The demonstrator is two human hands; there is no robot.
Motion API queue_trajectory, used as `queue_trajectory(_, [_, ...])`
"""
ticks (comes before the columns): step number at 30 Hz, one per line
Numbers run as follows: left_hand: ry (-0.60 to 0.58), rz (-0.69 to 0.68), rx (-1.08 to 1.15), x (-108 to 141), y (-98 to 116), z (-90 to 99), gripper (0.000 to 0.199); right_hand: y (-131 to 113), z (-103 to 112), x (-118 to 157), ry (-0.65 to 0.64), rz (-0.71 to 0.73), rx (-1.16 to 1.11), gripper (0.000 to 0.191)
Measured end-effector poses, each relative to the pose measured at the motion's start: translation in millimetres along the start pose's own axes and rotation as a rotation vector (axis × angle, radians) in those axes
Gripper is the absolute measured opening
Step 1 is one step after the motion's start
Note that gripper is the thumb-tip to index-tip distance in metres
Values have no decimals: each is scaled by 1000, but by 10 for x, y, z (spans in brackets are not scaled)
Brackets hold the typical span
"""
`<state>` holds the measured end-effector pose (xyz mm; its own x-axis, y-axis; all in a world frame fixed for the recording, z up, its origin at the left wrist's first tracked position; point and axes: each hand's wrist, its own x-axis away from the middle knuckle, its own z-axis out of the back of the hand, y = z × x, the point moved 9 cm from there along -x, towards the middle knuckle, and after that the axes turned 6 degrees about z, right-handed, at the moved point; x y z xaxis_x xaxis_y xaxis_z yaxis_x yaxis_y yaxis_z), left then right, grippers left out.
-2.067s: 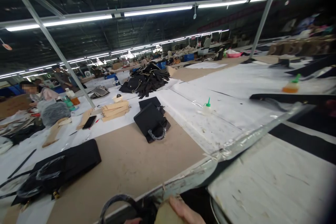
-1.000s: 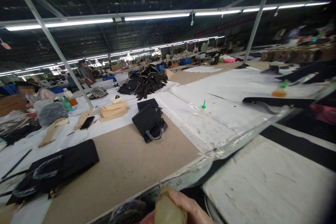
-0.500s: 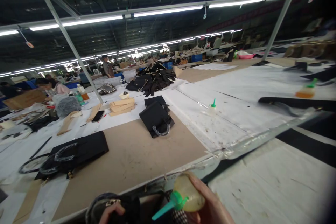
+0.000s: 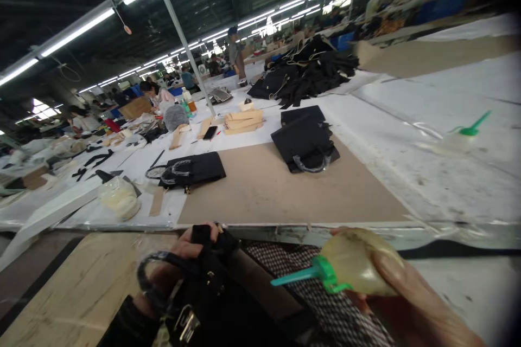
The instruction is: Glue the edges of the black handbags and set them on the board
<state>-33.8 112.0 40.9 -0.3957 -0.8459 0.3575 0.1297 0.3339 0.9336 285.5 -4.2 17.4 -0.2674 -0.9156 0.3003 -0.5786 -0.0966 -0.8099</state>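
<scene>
My right hand [image 4: 411, 287] is wrapped round a yellowish squeeze bottle [image 4: 362, 260], whose green cap and long spout point left. In my left hand [image 4: 189, 246] is the upper edge of a black handbag [image 4: 232, 303], gripped beside its plastic-wrapped handle. The bag is tilted close to my body, with gold-coloured metal fittings on its front. Part of the left hand is hidden behind the handle. The bottle's spout is over the bag, apart from it as far as I can tell.
Two black handbags, one at left [image 4: 203, 167] and one further right [image 4: 303, 141], lie near a brown sheet [image 4: 260, 190] on the table. Behind are tan strips [image 4: 243, 121], a phone [image 4: 210, 133] and a black pile [image 4: 305, 73]. Another green-spouted bottle [image 4: 470, 131] stands right. People work beyond.
The view has swung left and down. More of the handbag and my left hand now shows. The squeeze bottle appears higher and further right in the picture, still in my right hand.
</scene>
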Motion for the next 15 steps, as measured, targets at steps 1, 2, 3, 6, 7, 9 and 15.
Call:
queue_trajectory(1, [-46,32,90,-51,-103,-103,27,-21,15,0,12,20,39,59])
queue_trajectory(2, [-78,58,153,-99,-193,-202,28,-48,26,0,20,45,76,60])
queue_trajectory(3, [-84,69,182,-142,-261,-278,28,-81,35,0,23,73,111,62])
queue_trajectory(6, [-83,109,183,-207,-384,-432,28,-183,69,1,41,146,216,68])
queue_trajectory(7, [-81,121,180,-210,-398,-453,28,-210,79,4,47,161,258,69])
queue_trajectory(9, [-94,140,179,-200,-392,-480,26,-270,82,16,54,210,350,69])
queue_trajectory(15, [-99,173,195,-122,-249,-583,26,-236,-38,67,-75,362,496,58])
